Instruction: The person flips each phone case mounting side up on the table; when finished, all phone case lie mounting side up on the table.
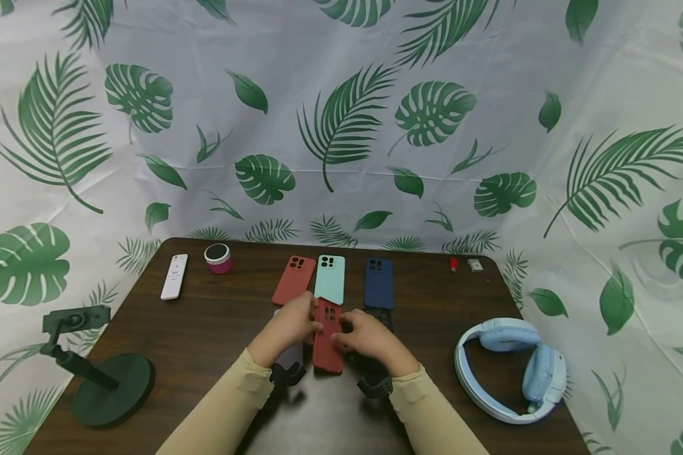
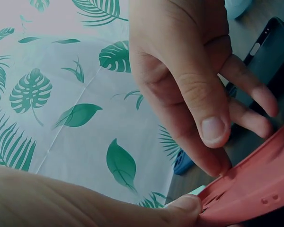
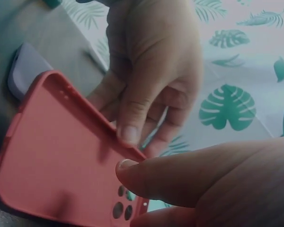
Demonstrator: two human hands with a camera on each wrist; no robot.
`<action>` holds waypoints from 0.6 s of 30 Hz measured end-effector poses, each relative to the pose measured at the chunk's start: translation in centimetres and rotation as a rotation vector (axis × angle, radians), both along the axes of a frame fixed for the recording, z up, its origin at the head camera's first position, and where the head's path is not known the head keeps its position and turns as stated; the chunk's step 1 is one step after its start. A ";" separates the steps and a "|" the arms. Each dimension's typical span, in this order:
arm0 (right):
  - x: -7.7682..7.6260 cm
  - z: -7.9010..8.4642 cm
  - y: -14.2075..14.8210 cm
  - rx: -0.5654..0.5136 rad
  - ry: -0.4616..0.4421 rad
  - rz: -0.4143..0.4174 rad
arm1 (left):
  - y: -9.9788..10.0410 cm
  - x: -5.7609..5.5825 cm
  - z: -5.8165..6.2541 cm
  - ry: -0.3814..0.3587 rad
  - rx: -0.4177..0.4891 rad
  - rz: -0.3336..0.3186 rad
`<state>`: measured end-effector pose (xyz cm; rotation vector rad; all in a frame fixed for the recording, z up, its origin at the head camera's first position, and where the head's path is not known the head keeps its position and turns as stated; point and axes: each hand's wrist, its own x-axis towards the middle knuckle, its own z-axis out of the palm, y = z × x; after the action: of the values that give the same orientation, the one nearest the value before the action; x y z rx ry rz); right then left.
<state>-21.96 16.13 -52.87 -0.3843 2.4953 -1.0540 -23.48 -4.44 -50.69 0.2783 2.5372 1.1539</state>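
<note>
Between both hands a red phone case (image 1: 327,344) stands tilted, its hollow inside showing in the right wrist view with camera holes at one end. My left hand (image 1: 289,328) pinches its left edge, thumb (image 3: 129,134) on the rim and other fingers behind. At the opposite edge is my right hand (image 1: 370,338); in the left wrist view its index fingertip (image 2: 221,165) meets the rim while the thumb hangs above it. Under the left wrist lies a greyish-purple phone case (image 3: 31,68). A black phone case (image 2: 277,54) lies beyond the right fingers, partly hidden by that hand.
Behind the hands lie another red case (image 1: 293,280), a mint case (image 1: 330,278) and a navy case (image 1: 379,283). A white remote (image 1: 174,277), a pink-sided jar (image 1: 219,259) and a dark stand (image 1: 114,388) are left; headphones (image 1: 509,373) and a small red item (image 1: 453,264) are right.
</note>
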 end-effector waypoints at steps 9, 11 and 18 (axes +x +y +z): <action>-0.2 0.2 0.6 0.048 0.016 -0.023 | 0.3 -0.2 -0.3 -0.011 -0.042 -0.012; -0.1 0.3 0.6 0.045 0.013 -0.027 | 0.3 -0.2 -0.3 -0.020 -0.046 -0.020; -0.3 0.3 0.8 0.071 0.038 -0.022 | 0.5 -0.3 -1.0 0.010 -0.110 -0.058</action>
<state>-22.24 16.93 -52.59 -0.3591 2.5681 -0.9723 -23.81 -3.98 -51.69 0.3283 2.5722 0.9900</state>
